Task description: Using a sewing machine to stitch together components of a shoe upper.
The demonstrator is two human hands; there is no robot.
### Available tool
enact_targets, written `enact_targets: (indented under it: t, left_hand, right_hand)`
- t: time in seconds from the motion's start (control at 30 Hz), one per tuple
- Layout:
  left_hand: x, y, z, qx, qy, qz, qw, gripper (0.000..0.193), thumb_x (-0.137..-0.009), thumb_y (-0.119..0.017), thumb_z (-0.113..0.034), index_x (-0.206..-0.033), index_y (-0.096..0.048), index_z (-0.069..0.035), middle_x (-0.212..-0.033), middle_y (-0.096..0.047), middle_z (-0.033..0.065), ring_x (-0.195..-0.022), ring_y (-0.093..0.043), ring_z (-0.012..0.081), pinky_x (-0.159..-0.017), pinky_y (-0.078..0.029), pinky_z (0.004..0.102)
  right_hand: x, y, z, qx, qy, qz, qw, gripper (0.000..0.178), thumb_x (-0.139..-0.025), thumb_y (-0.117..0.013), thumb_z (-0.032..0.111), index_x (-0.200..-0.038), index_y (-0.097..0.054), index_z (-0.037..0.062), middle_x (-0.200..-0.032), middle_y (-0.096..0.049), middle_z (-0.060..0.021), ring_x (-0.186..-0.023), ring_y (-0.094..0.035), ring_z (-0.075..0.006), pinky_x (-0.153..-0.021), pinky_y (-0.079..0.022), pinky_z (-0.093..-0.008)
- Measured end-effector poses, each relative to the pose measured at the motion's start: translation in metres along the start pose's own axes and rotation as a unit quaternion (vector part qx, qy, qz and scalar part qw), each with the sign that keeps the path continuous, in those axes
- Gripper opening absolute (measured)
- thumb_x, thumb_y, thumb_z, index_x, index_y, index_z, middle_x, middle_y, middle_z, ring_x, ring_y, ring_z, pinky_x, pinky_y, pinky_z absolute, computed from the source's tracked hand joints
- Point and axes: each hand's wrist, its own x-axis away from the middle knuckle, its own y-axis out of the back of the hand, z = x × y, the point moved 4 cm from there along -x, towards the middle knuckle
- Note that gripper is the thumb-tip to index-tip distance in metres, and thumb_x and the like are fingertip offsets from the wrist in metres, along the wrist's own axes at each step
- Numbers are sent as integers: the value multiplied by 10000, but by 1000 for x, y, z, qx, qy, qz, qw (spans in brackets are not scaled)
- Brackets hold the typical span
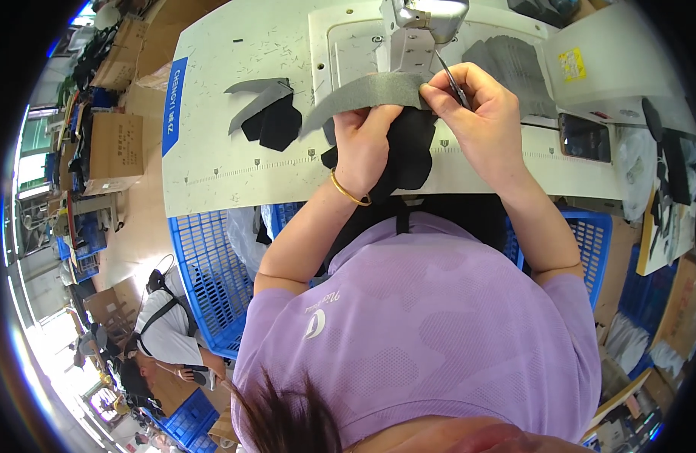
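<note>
Pale sewing table [204,170], thread bits scattered; curved grey fabric strip [363,92] spans between both hands, black fabric [412,155] just below it; left hand [363,147] closed, pinching strip's lower edge; right hand [484,117] pinching its right end, slim dark tool [455,81] also in grip

A pale counter [212,177] spread across the upper middle of the frame, its front edge bending toward the rim. A blue label [174,106] ran along its left edge, and a printed measuring scale [234,171] crossed it near the front. Thread scraps littered the surface. Left of centre lay a small, overlapping pile of grey and black pieces [278,123]; at upper right, a fanned stack of grey pieces [506,66]. Farther right, a dark-screened phone [586,138] lay near the front edge.
</note>
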Motion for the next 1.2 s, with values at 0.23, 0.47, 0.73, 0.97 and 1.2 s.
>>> enact_targets:
  t: [0.23,0.47,0.73,0.97,1.2]
  left_hand:
    - [4,-7,-11,-91,-56,5,994,106,-919,-645,-65,-997,-641,7,-864,-636,2,-767,-560,59,-692,-455,201]
    - [7,-6,-17,-71,-52,-36,995,145,-929,-667,-111,-1010,-641,6,-869,-658,13,-778,-577,65,-696,-472,196]
    - [5,-10,-21,-48,21,-55,997,170,-933,-667,-139,-1012,-647,9,-866,-663,32,-765,-584,78,-696,-494,219]
    - [4,-9,-21,3,13,-56,998,128,-908,-681,-91,-985,-650,7,-847,-654,30,-749,-585,79,-677,-496,216]
    - [3,-9,-24,-42,-9,-61,997,113,-906,-687,-85,-956,-655,12,-843,-658,35,-730,-584,77,-655,-490,211]
  right_hand:
    - [4,0,6,27,38,22,999,92,-871,-679,72,-889,-621,3,-750,-631,-14,-732,-580,-53,-633,-459,-223]
    - [12,-3,1,1,55,-42,998,133,-878,-690,122,-897,-640,1,-729,-632,-20,-695,-573,-54,-615,-453,-216]
    - [20,-8,-1,-45,8,-24,999,196,-900,-697,190,-896,-659,-2,-674,-600,16,-619,-509,-25,-554,-401,-202]
    - [23,-8,-1,-52,0,-27,998,185,-902,-690,187,-870,-650,9,-658,-589,31,-607,-489,-6,-532,-376,-188]
    - [23,-9,-1,-61,7,-39,997,189,-904,-687,199,-870,-653,17,-657,-593,27,-595,-487,-9,-525,-372,-188]
